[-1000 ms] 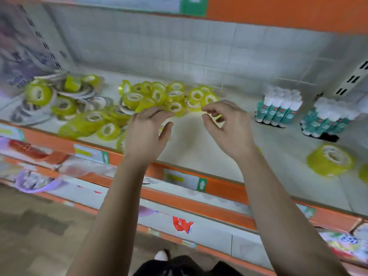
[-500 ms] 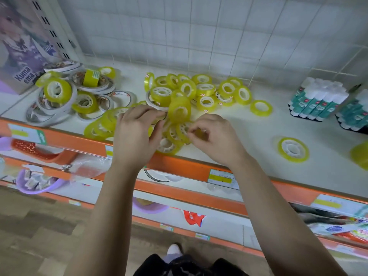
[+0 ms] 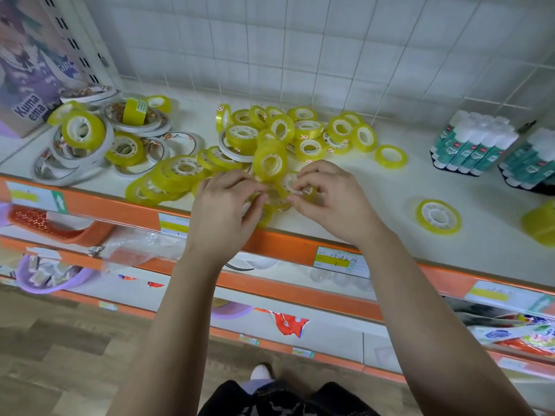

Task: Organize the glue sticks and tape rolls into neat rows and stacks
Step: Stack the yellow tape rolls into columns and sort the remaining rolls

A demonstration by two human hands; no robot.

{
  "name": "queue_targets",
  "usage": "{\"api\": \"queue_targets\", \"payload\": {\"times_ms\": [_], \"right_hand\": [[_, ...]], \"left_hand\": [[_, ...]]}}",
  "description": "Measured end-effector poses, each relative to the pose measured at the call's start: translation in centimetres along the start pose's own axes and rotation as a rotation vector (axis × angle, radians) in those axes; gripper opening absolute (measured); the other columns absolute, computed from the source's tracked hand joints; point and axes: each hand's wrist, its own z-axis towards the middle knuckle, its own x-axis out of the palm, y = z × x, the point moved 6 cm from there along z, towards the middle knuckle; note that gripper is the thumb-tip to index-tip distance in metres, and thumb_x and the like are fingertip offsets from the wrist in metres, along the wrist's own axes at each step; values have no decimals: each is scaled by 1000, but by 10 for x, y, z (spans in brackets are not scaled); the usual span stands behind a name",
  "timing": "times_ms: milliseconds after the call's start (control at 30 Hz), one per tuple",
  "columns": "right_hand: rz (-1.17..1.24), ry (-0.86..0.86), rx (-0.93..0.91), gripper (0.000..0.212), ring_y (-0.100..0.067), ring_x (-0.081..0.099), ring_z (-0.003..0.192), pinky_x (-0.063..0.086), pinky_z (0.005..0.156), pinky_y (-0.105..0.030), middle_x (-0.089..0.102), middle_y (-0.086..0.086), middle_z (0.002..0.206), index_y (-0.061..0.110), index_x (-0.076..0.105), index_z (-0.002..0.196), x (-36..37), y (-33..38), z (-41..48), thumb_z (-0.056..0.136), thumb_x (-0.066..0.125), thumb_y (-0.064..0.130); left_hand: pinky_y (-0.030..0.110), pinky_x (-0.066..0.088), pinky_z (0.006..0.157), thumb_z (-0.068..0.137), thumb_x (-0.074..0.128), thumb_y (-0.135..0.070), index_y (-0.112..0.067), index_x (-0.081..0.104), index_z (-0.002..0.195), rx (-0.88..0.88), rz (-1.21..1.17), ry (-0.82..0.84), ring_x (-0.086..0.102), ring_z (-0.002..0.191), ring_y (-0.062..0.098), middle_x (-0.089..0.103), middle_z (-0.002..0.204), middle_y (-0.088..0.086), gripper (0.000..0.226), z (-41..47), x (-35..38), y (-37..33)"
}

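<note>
Both hands have drawn a little closer together since half a second ago, meeting over a few rolls (image 3: 271,202) at the front edge of the shelf (image 3: 390,190).

The step looks like gathering loose rolls into one stack. To do it well, lay each roll flat, line up the cores before adding the next, and square the sides with both palms. Build the stack back from the orange lip, where a nudge could tip it off. Thin rolls slide on each other, so lift a few at a time. The tall roll (image 3: 270,162) standing on edge just behind the fingers may topple if bumped.

The left hand (image 3: 223,211) is curled over the near side of the cluster, fingertips bent down onto it. How many rolls it grips is hidden. The right hand (image 3: 333,205) pinches a pale-cored roll between thumb and fingertips, almost touching the left hand.

Most tape lies in loose heaps behind and to the left. One flat roll (image 3: 438,217) sits alone at the right. The glue sticks (image 3: 471,148) stand in blocks at the right rear, well apart from the hands.
</note>
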Motion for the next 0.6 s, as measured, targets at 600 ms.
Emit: {"api": "queue_targets", "payload": {"times_ms": [600], "right_hand": [[-146,-279,18,30,-12,60,83,50,73,-28,65,2,94,10,75,83,-57,-18,-44,82,65,38]], "left_hand": [[27,38,80,72,84,-28,-9,72,79,-12,40,148,59,87,33,66,78,5,23,16,28,-10]]}}
